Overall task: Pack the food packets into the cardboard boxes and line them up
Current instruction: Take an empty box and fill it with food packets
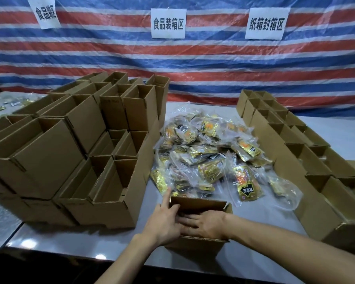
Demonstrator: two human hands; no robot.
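From the head camera we see an open cardboard box (197,203) at the near edge of the grey table (70,238), both hands reaching into it; the left hand (164,220) lies flat over the left rim, fingers spread and forefinger pointing up past the far wall, holding nothing we can see; the right hand (205,222) presses palm down inside, fingers extended, and we cannot tell what lies beneath it; just behind the box sits a heap of gold food packets (209,160) in clear bags; to the left stand stacked empty boxes (80,140), tops open; along the right runs a row of open boxes (295,152), contents unclear; paper signs (168,23) hang on the striped tarpaulin (213,64) behind.
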